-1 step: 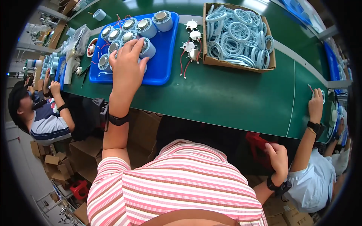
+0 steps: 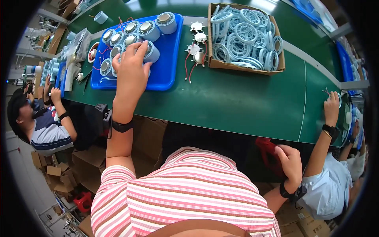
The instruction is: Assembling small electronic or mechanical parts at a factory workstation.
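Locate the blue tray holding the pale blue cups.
In the head view, the blue tray lies on the green table at upper left, left of the cardboard box, with the left hand over it.

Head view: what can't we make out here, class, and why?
All in the head view:
Left hand: whether it grips the pale cup; the hand itself blocks the contact.
Right hand: whether anything is in its palm, which faces away.
Box: its bottom, buried under rings.
Pale ring-like part, far right: too small, partly covered by a co-worker's hand.
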Demonstrator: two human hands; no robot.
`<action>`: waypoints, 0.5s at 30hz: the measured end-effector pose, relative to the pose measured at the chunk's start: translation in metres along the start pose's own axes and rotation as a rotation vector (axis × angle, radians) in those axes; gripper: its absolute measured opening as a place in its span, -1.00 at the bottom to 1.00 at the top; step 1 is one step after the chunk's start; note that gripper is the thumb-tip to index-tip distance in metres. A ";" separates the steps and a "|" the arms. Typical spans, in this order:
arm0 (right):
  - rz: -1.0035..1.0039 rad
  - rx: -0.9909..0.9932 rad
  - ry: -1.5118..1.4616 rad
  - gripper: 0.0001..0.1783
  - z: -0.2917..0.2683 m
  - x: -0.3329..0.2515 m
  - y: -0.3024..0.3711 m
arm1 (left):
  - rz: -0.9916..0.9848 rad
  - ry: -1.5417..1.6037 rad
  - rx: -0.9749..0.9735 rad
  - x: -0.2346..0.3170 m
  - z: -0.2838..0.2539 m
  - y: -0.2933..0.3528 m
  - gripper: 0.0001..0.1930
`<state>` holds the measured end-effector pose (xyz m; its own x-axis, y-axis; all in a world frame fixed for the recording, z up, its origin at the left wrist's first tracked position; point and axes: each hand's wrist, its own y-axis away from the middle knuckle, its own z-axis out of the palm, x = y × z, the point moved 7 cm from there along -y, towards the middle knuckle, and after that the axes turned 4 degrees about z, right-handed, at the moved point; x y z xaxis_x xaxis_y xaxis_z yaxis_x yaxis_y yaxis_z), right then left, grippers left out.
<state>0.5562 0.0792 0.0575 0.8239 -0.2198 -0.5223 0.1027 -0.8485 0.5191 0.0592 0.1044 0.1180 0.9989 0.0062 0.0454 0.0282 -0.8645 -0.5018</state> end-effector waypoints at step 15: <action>-0.741 0.835 0.236 -0.70 -0.051 -0.235 -0.138 | -0.029 0.087 -0.194 0.003 0.007 -0.034 -0.53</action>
<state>0.3771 0.2722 0.1432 0.8086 0.4895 -0.3265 0.2776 -0.8066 -0.5219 0.0619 0.1373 0.1287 0.9907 -0.0042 0.1362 0.0406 -0.9451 -0.3243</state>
